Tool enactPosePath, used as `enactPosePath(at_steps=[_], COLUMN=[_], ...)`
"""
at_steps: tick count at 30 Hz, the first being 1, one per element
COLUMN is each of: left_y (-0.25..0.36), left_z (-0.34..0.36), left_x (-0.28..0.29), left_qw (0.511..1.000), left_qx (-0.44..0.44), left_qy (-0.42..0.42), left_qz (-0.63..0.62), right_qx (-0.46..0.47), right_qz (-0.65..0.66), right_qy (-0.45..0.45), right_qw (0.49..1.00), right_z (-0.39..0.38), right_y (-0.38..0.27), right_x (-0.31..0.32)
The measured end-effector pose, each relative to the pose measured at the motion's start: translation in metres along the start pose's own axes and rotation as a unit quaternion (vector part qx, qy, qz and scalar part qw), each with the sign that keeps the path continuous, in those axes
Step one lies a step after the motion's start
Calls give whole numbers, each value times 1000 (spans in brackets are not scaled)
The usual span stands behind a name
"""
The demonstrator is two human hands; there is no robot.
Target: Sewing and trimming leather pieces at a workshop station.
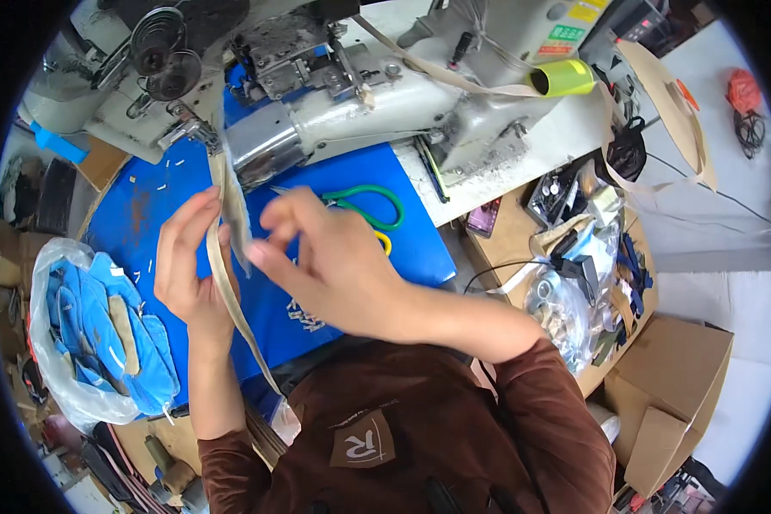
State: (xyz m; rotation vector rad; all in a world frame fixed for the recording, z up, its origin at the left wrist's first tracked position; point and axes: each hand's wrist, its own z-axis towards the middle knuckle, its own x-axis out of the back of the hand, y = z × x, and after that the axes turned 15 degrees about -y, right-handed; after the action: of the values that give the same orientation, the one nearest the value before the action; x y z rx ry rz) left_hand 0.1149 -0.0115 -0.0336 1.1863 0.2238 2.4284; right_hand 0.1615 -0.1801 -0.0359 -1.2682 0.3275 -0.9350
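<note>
Here's my left hand [184, 261], fingers curved loosely around a beige strip [221, 265], thumb side up, probably so it hangs straight instead of twisting. My right hand [321, 265] comes in opposite, half closed, thumb and fingertip at the edge of a pale cloth piece [236, 218]; whether they actually pinch it, I can't tell (too blurred). Strip and cloth hang just below the sewing machine [270, 141], upper ends at its metal working parts, so the machine likely bears some of their weight. The strip's lower end trails toward my lap, slack. Under it all, the blue table [407, 278]; a green loop handle [390, 201] lies beyond my right wrist, within easy reach, I'd say. Leftward, a clear plastic bag [47, 274] gathers blue pieces [103, 317], presumably to stop them scattering.
</note>
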Motion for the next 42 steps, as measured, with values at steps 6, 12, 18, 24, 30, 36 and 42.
enactPosePath(at_steps=[6,12,18,24,30,36,42], left_y=[9,0,2,-4,-18,-26,-29], left_z=[-9,-9,-4,8,16,23,15], left_x=[18,14,21,21,19,19,16], left_qw=[997,996,990,987,989,988,996], left_qx=[-29,-67,-102,-114,-100,-96,-54], left_qy=[-8,-47,-69,-84,-93,-102,-66], left_qz=[65,43,69,78,63,58,10], right_qx=[25,-87,-69,-38,-43,-56,-68], right_qz=[44,136,193,168,160,183,118], right_qy=[-35,-60,-80,-79,-68,-67,-41], right_qw=[998,985,975,982,984,979,990], right_z=[27,26,23,34,51,58,59], right_y=[20,21,21,33,38,31,27], right_x=[-19,-14,-15,-16,-15,-15,-20])
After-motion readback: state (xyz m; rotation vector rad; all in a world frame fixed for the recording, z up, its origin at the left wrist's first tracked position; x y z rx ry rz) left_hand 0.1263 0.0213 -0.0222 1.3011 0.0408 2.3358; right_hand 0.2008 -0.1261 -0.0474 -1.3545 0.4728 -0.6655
